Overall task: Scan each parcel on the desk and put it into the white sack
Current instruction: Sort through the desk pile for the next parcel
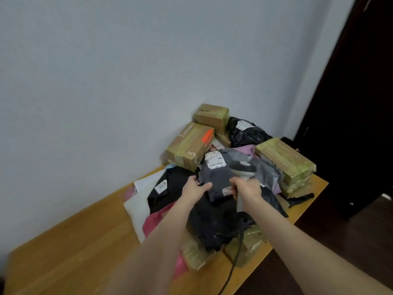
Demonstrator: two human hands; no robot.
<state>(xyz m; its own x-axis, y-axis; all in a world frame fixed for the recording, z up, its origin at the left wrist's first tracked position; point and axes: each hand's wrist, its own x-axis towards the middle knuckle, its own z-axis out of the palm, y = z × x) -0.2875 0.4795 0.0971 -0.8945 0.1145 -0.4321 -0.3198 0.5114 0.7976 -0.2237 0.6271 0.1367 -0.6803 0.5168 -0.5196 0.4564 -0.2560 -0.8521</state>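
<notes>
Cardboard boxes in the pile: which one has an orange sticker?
The large cardboard box printed ZHUAN, at the left of the pile. An orange sticker sits on its top; the other boxes show none.

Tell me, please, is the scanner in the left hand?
No, the right hand grips the scanner, while the left hand holds a grey parcel.

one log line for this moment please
step: scan | left hand: holds grey parcel | right hand: grips scanner over it | white sack: not in view
</notes>
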